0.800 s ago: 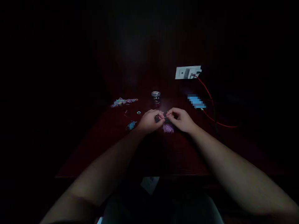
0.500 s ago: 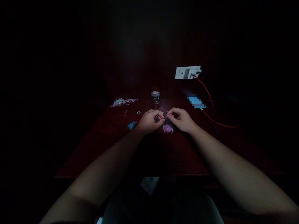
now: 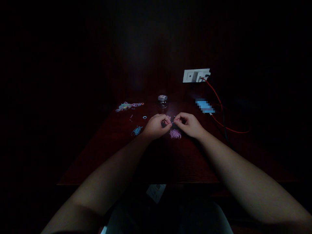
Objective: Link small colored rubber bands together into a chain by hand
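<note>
Left hand [image 3: 157,126] and right hand [image 3: 190,125] are closed, together pinching a thin strand [image 3: 172,122]. Purple elastic bands [image 3: 175,134] lie near them on the bench [image 3: 165,162].

The left hand [image 3: 157,126] and right hand [image 3: 189,125] pinch a thin strand [image 3: 172,122]. Purple bands [image 3: 175,134] lie just nearer than their grip, blue bands [image 3: 137,131] left of it, a jar [image 3: 162,102] beyond.
</note>
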A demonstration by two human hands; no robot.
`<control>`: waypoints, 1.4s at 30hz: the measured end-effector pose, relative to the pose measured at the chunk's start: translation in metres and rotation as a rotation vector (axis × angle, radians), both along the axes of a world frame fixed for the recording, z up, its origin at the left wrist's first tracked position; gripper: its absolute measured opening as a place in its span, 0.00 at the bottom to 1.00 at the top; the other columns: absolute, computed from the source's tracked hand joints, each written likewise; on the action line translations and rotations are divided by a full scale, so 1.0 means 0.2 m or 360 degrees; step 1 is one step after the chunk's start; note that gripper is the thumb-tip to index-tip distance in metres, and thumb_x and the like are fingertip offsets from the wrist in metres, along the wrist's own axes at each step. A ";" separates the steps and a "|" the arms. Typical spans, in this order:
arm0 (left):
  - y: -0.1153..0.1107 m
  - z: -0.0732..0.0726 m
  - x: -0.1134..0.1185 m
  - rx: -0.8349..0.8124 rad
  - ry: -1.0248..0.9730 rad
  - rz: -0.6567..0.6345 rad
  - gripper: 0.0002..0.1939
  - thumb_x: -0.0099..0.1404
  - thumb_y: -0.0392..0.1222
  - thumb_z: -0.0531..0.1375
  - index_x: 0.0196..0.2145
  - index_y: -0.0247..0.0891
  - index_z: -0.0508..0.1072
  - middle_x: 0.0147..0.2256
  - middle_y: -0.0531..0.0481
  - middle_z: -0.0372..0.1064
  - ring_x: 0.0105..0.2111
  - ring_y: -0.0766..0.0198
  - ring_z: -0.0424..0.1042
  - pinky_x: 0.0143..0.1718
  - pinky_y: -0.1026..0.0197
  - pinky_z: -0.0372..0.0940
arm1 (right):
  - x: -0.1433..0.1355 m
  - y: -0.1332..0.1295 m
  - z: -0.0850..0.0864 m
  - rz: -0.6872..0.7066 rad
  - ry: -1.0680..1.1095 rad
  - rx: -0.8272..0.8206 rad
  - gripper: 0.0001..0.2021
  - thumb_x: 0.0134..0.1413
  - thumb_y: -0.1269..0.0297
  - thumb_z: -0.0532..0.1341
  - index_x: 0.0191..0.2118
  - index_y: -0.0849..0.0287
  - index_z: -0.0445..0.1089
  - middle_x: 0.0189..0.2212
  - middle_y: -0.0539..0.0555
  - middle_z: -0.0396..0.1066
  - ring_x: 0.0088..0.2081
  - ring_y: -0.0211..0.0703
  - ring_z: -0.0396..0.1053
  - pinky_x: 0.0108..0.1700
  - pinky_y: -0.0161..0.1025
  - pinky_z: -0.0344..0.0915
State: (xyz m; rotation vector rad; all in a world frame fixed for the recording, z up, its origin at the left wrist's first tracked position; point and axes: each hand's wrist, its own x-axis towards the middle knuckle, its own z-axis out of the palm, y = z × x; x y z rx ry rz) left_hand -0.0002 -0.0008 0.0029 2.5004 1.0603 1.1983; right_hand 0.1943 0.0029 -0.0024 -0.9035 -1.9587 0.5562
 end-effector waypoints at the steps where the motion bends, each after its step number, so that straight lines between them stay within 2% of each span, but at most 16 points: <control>1: 0.00 0.00 0.00 -0.0004 -0.0001 0.0005 0.01 0.57 0.36 0.60 0.29 0.38 0.70 0.30 0.51 0.72 0.32 0.65 0.68 0.36 0.61 0.63 | 0.00 0.00 0.00 0.0005 0.0008 -0.0008 0.07 0.52 0.62 0.60 0.31 0.62 0.69 0.22 0.49 0.63 0.24 0.35 0.58 0.27 0.34 0.56; 13: 0.00 0.00 0.00 -0.0018 -0.0024 0.0013 0.03 0.56 0.37 0.61 0.28 0.38 0.69 0.28 0.52 0.71 0.31 0.65 0.67 0.34 0.61 0.62 | -0.01 -0.01 0.01 0.0034 0.0047 -0.0055 0.08 0.50 0.61 0.62 0.30 0.62 0.69 0.21 0.49 0.62 0.23 0.35 0.58 0.26 0.34 0.56; 24: 0.01 -0.01 0.00 -0.0033 -0.0011 0.0005 0.04 0.57 0.39 0.61 0.28 0.37 0.69 0.27 0.52 0.70 0.30 0.65 0.67 0.33 0.62 0.63 | -0.02 -0.04 0.04 -0.0003 -0.0068 -0.0012 0.05 0.50 0.66 0.59 0.30 0.62 0.68 0.21 0.49 0.63 0.23 0.34 0.59 0.26 0.33 0.56; 42: 0.00 -0.01 0.00 -0.0076 0.0016 -0.0025 0.03 0.57 0.38 0.61 0.29 0.37 0.71 0.29 0.52 0.71 0.31 0.65 0.68 0.36 0.61 0.64 | -0.01 -0.02 0.02 -0.0004 -0.0102 0.0013 0.05 0.51 0.67 0.58 0.30 0.63 0.68 0.22 0.50 0.64 0.25 0.35 0.59 0.28 0.33 0.57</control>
